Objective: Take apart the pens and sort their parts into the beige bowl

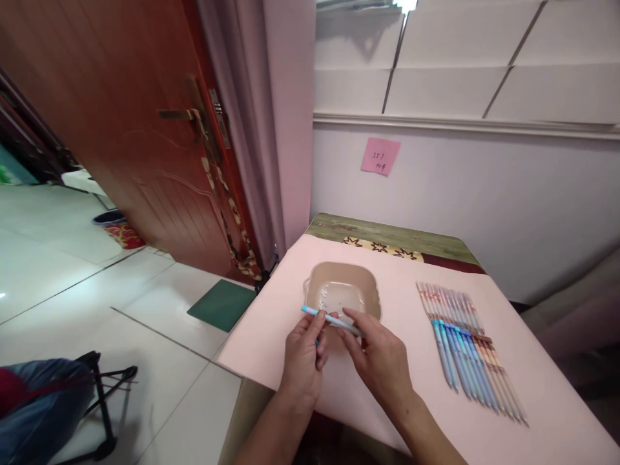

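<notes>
A slim light-blue pen (334, 319) with a brighter blue end is held between both hands, over the near side of a beige plastic basin (374, 284). My left hand (305, 349) pinches it near the blue end. A small blue thing (317, 342), too small to name, shows under the left fingers. My right hand (380, 345) is closed on the other end of the pen. Small white bits (323, 294) lie inside the basin. To the right, blue and brown pens (469, 368) lie side by side, below a row of pale reddish pens (448, 305).
A pale pink sheet (402, 274) covers most of the table, with a green patterned strip (387, 232) at the back. A pink note (380, 156) sticks to the wall. On the left are a wooden door (145, 148), a green mat (223, 305) and a folding chair (104, 400).
</notes>
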{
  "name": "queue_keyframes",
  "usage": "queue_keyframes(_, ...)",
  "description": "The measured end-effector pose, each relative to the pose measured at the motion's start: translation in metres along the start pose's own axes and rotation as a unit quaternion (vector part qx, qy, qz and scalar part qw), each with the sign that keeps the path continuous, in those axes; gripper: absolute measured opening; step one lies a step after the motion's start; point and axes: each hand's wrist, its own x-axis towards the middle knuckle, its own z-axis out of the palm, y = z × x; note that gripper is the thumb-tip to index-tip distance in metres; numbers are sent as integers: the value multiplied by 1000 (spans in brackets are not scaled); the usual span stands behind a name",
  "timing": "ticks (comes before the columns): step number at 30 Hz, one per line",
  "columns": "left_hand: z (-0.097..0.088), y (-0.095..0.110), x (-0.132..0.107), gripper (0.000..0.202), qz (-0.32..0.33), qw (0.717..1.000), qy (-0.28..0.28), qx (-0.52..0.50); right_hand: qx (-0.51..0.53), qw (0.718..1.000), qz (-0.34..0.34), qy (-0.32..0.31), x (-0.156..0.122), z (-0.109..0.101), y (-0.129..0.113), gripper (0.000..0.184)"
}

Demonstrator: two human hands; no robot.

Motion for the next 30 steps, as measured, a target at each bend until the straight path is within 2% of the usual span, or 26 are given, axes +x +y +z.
queue_keyframes(2, -1, 0, 1, 33, -2, 1000, 2, 0, 28, 999, 22, -9, -1, 1, 0, 29)
queue_keyframes(5, -2, 0, 2, 34, -5, 1000, 1, 6, 38, 998, 41, -12, -2, 0, 0, 18)
queue_keyframes(9, -3, 0, 3, 33, -6, 1000, -4, 10, 3, 999, 46, -21, -2, -2, 1, 33)
queue_keyframes(16, -4, -3, 5, 33, -1, 1000, -2, 29, 25, 999, 44, -17, -2, 0, 4, 22)
queue_keyframes(20, -5, -5, 6, 32, 0, 998, -15, 55, 0, 998, 45, -38, -2, -1, 4, 36)
queue_keyframes(27, -3, -5, 5, 35, 10, 997, -14, 79, 37, 997, 57, -28, -4, 4, 5, 25)
queue_keyframes(30, -2, -4, 4, 38, 10, 994, -31, 107, 73, 993, 77, -59, -5, 2, 4, 36)
